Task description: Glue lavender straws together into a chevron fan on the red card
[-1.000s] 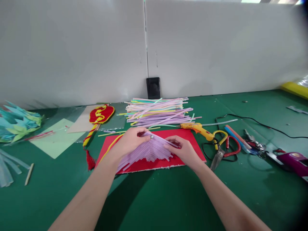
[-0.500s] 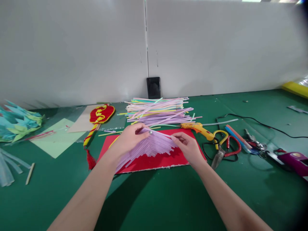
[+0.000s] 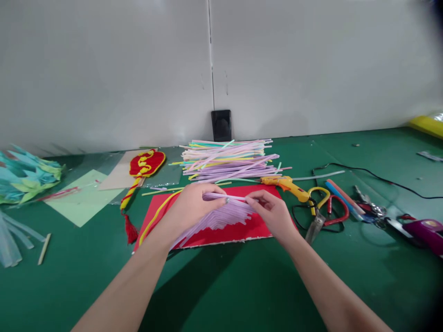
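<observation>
Head view: both forearms reach fwd over the green table (image 3: 242,286), hands meeting at the centre. Left hand (image 3: 194,205) is curled, thumb + fingers closed on the left end of a single lilac straw (image 3: 228,198). Right hand (image 3: 273,214) pinches the other end btw thumb & forefinger, other fingers tucked under. So neither hand is open: both grip the same straw, one end each. Straw's long axis runs approx left-right, nearly level, right end a touch lower. It sits just over the top edge of the fan of lilac straws (image 3: 221,220), very close, can't tell if touching. The fan lies flat on the red card (image 3: 258,228), its strips slanting down-left under the left wrist & out toward the right hand. The straw spans btw the two sets of fingertips, so neither hand is nearer; the fan is on the person's side of it. A yellow straw (image 3: 155,216) runs along the card's left part. Beyond the card, by the wall: pile of mixed straws (image 3: 228,159), well apart from both hands. Right of the card: glue gun (image 3: 285,184) near the right hand, then scissors (image 3: 316,221), black cable (image 3: 380,177), purple tool (image 3: 424,229). Left side: red & yellow ornament (image 3: 147,163), pale green sheet (image 3: 81,198), teal paper shapes (image 3: 24,175)
</observation>
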`<state>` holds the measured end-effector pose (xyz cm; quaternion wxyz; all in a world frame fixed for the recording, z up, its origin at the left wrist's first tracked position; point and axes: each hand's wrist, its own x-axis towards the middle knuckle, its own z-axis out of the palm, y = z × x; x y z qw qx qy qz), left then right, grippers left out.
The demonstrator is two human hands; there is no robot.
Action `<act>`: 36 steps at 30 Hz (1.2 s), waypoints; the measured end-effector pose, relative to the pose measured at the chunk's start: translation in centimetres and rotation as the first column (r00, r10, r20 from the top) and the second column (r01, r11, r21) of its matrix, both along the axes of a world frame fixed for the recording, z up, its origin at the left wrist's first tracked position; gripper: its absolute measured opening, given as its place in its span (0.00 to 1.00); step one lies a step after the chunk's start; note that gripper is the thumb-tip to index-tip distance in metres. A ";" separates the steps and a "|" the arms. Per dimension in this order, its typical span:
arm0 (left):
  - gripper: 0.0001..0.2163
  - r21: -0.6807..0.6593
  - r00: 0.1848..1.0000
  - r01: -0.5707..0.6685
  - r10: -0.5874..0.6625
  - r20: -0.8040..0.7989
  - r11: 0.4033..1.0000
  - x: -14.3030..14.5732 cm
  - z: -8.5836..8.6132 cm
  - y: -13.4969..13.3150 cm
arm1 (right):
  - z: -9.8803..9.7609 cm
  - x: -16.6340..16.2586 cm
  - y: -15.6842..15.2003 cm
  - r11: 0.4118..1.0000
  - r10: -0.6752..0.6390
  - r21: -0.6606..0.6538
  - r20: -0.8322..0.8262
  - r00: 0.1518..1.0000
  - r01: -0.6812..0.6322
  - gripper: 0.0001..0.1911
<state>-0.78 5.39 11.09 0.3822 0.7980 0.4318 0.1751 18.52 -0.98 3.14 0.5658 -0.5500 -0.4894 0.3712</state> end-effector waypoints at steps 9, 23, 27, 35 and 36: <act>0.07 0.025 0.999 -0.036 0.036 0.024 0.999 0.1 0.6 -0.7 | 0.2 0.7 -0.1 0.995 -0.062 0.085 0.247 0.967 0.042 0.11; 0.06 0.083 0.996 -0.071 0.067 0.060 0.994 -0.8 0.9 -0.1 | -1.6 7.5 0.6 0.727 -0.149 -0.121 0.933 0.328 0.676 0.30; 0.06 0.095 0.994 -0.097 0.092 0.050 0.991 -0.9 1.0 -0.1 | -1.2 7.3 0.9 0.692 -0.102 -0.198 0.925 0.366 0.695 0.28; 0.05 0.090 0.993 -0.114 0.111 0.039 0.989 -0.9 0.9 0.1 | -0.4 6.9 0.5 0.627 -0.401 -0.079 0.820 0.408 0.775 0.26; 0.05 0.091 0.992 -0.122 0.119 0.035 0.988 -0.9 0.8 0.2 | -0.2 6.8 0.3 0.624 -0.456 -0.047 0.789 0.413 0.780 0.26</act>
